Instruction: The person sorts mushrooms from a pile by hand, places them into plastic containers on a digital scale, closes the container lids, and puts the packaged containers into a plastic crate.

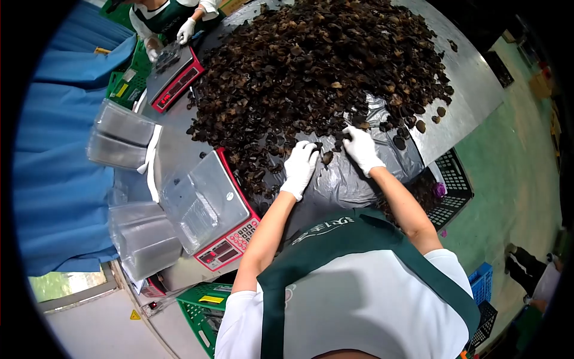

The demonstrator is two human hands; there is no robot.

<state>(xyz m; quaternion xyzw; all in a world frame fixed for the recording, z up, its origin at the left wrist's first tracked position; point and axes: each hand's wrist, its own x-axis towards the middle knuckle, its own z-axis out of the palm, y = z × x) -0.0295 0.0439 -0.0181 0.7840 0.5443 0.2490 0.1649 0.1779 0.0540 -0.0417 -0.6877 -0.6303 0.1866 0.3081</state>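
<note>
A large heap of dried black fungus (323, 60) covers much of the metal table. At its near edge, my left hand (301, 169) in a white glove has its fingers curled, with a dark piece at the fingertips. My right hand (362, 149), also gloved, bends its thumb and fingers around dark fungus at the heap's edge. One loose brown piece (327, 157) lies between the hands on the black plastic sheet (341, 185). What lies under the fingers is partly hidden.
To the left, a red scale (227, 254) carries a clear plastic tray (206, 200). Stacks of clear bags (146, 239) stand beside it. A co-worker's gloved hand (186, 31) is over another scale (179, 84). A black crate (451, 185) stands right, a green crate (200, 311) below.
</note>
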